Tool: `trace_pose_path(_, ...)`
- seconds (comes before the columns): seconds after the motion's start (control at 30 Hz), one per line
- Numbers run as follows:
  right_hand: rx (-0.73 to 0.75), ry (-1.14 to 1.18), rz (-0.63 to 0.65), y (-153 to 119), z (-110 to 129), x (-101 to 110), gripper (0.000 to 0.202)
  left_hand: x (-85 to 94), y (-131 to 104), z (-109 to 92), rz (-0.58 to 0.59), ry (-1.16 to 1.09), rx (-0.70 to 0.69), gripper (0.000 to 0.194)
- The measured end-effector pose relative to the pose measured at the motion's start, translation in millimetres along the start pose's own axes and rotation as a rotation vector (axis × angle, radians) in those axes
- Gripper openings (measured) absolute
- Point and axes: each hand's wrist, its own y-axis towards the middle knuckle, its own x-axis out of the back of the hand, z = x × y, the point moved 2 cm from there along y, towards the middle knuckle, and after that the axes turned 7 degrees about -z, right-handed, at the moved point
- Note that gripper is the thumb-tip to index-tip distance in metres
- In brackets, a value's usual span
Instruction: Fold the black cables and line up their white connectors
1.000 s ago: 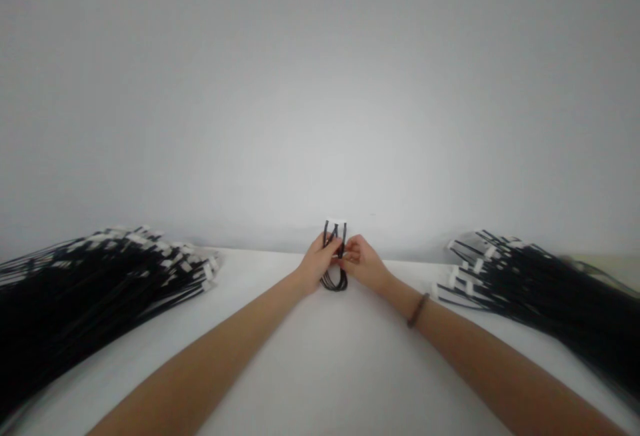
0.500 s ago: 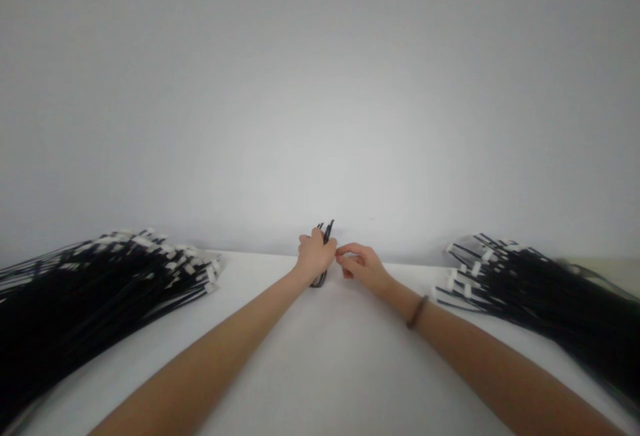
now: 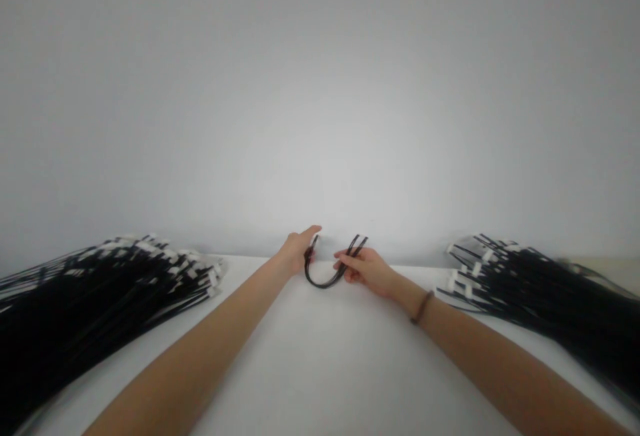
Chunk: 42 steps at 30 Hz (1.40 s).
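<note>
A few thin black cables (image 3: 323,285) hang in a U-shaped curve between my two hands, above the far edge of the white table. My left hand (image 3: 299,251) holds them at the left side of the curve, with its thumb or a finger stretched out. On the right side, my right hand (image 3: 363,267) pinches the cables, and their ends stick up above the fingers. White tips show at the ends by both hands. A dark band circles my right wrist.
A large heap of black cables with white connectors (image 3: 100,303) lies at the left. Another such heap (image 3: 550,296) lies at the right. Both rest on the white table (image 3: 320,363), and a plain pale wall (image 3: 320,103) rises behind it.
My left hand has moved left, away from my right hand. The cables, bunched at my left hand before, now spread in a curve, and my right hand has taken hold of their right side.
</note>
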Motion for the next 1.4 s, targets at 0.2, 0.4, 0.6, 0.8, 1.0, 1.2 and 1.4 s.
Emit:
trace_pose_path(0.2,0.031,0.118,-0.24,10.2,-1.2,17.5,0.018,26.8,11.5,-5.8,0.144,-0.155,0.011,0.007)
trace_pose_path(0.4,0.161,-0.117,-0.309,8.1,0.8,17.3,0.017,24.6,5.9,3.0,0.332,-0.024,-0.149,0.028)
trace_pose_path(0.6,0.325,-0.364,-0.218,6.3,-1.7,13.0,0.015,11.4,-1.0,11.1,0.408,0.037,-0.254,0.041)
trace_pose_path(0.8,0.366,-0.548,-0.215,3.8,-0.9,12.6,0.009,10.3,3.0,22.6,0.372,-0.034,-0.237,0.036)
trace_pose_path(1.0,0.329,-0.616,-0.259,1.2,2.4,10.3,0.007,14.3,7.6,24.6,0.361,-0.046,-0.262,0.034)
trace_pose_path(1.2,0.347,-0.627,-0.272,1.0,0.4,9.9,0.006,18.5,8.7,22.4,0.381,-0.018,-0.229,0.035)
trace_pose_path(1.4,0.343,-0.648,-0.293,-0.8,2.4,9.2,0.006,18.5,4.5,19.7,0.405,-0.002,-0.248,0.033)
